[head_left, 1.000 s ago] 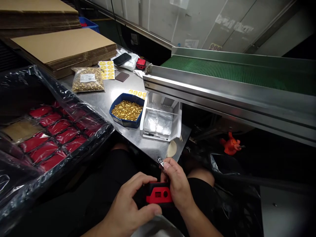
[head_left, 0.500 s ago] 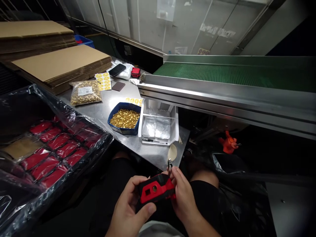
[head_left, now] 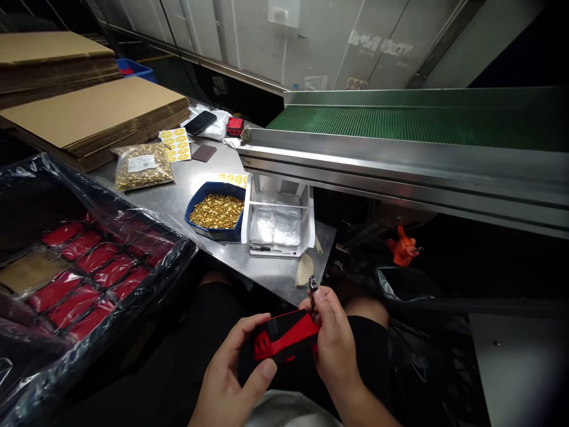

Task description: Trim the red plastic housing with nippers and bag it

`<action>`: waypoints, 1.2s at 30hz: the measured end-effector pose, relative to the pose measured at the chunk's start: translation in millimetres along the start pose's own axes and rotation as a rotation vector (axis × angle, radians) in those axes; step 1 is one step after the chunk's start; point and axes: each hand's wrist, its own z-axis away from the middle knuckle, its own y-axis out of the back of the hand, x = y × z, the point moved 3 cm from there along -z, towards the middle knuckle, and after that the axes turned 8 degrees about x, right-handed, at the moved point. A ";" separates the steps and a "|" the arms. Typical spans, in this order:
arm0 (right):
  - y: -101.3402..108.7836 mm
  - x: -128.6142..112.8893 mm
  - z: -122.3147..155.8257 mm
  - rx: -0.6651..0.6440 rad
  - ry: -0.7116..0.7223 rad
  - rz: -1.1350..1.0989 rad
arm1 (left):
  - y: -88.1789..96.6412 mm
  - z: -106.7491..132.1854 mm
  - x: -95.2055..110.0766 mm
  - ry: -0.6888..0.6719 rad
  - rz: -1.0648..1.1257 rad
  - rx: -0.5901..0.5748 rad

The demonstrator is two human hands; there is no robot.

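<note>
Our left hand (head_left: 226,379) grips the red-and-black plastic housing (head_left: 284,339) from below, over our lap, while our right hand (head_left: 335,341) pinches a small metal tool (head_left: 312,286) against the housing's far end, fingers closed on both. We judge this piece mid-assembly — the tool is at its end and the piece has not been set down. Ahead of the hands sits the blue tray of brass parts (head_left: 216,211); to the left, the crate of red housings (head_left: 84,267) lies under plastic film.

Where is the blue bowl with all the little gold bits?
In the head view, the blue bowl sits on the metal table, left of centre, touching the white tray on its right, beyond both hands.
</note>
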 end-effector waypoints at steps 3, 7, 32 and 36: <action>-0.1 -5.6 3.8 0.016 0.071 0.115 | 2.1 -2.3 -0.9 -0.044 -0.070 -0.048; -0.9 -9.4 8.8 0.035 0.146 0.219 | 3.6 -6.4 -2.9 -0.045 -0.102 -0.108; -11.2 -33.0 7.5 -0.228 0.204 0.068 | -4.5 -20.6 1.1 0.115 0.095 -0.401; 6.0 -30.1 7.9 -0.129 0.295 0.083 | 1.6 -19.4 0.9 0.060 0.028 -0.342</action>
